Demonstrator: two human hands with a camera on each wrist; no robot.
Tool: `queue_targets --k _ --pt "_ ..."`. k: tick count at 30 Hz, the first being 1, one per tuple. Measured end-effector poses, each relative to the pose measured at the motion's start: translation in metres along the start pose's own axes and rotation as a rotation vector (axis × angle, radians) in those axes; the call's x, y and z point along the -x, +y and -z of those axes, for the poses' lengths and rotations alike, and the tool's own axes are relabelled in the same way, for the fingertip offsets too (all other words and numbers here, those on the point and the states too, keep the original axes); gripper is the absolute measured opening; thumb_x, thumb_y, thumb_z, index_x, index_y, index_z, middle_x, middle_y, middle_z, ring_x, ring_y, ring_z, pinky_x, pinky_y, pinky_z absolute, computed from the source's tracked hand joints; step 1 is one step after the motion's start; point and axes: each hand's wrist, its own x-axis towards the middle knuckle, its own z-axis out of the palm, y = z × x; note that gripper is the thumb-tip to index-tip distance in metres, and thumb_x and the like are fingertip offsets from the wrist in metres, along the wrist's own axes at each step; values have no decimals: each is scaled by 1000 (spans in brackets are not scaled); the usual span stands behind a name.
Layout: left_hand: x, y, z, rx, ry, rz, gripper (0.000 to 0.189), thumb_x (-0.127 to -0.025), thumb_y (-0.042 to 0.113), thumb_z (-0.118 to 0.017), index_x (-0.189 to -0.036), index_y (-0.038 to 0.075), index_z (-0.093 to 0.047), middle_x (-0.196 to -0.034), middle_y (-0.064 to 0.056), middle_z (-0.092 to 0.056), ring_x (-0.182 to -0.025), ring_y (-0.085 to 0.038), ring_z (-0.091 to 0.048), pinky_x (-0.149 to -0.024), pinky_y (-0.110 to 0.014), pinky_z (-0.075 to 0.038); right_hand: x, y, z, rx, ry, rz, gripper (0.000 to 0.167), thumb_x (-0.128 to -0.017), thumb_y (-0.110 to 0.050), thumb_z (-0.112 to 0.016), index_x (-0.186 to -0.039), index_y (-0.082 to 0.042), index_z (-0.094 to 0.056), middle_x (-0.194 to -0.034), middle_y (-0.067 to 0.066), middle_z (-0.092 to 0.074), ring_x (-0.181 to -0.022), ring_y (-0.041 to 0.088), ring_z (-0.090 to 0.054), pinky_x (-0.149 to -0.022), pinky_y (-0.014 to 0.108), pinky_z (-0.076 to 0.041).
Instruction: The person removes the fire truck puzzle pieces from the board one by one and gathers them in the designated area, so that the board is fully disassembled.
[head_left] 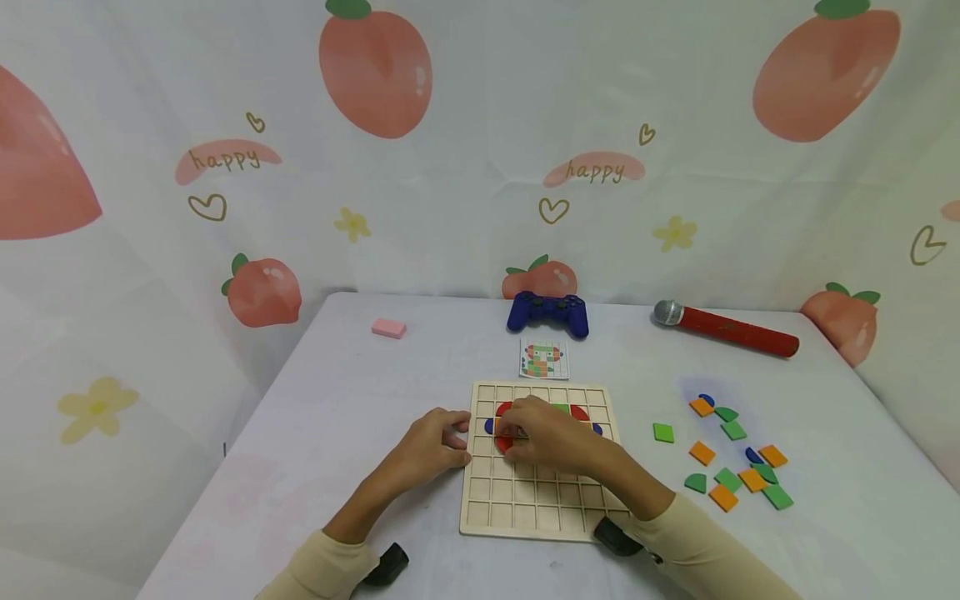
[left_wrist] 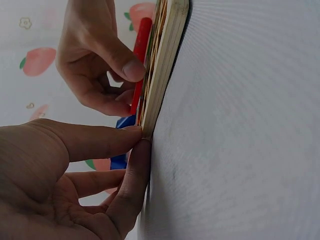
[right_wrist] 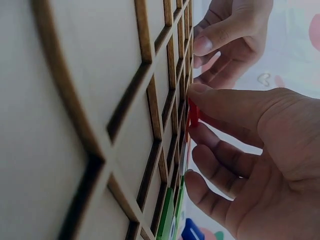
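A pale wooden grid board (head_left: 525, 508) lies on the table, with several red, blue and green pieces set in its upper rows. At its left edge, my left hand (head_left: 429, 446) pinches the rim between thumb and a finger, seen close in the left wrist view. My right hand (head_left: 551, 437) is over the board's upper left part and hides some of the pieces. Between its thumb and index finger it pinches a red tile (right_wrist: 194, 112), down at the grid surface. Green pieces (right_wrist: 166, 215) sit in nearby cells.
Right of the board lie loose orange, green and blue tiles, including a green square (head_left: 663, 432). Behind it are a printed pattern card (head_left: 545, 359), a blue game controller (head_left: 548, 313), a red microphone (head_left: 727, 328) and a pink block (head_left: 389, 327).
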Motion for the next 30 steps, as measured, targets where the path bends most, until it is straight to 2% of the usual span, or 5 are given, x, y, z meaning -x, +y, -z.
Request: queue_targets --k 11,30 --pt "-1 0 0 -2 -1 4 61 -86 -1 -81 -143 -7 -60 -118 -10 -63 -99 -16 -68 -81 -27 -56 -1 1 1 2 -11 -8 19 -90 -16 -85 -107 -12 -79 -102 -4 -67 -96 13 -56 -88 34 -52" --pt "1 0 0 -21 -3 6 61 -87 1 -80 -144 -6 -60 -118 -9 -63 -99 -16 -67 -81 -29 -56 -2 3 5 -11 -10 32 14 -90 -9 -83 -104 -8 -80 -96 -3 -67 -90 12 -55 -85 31 -51"
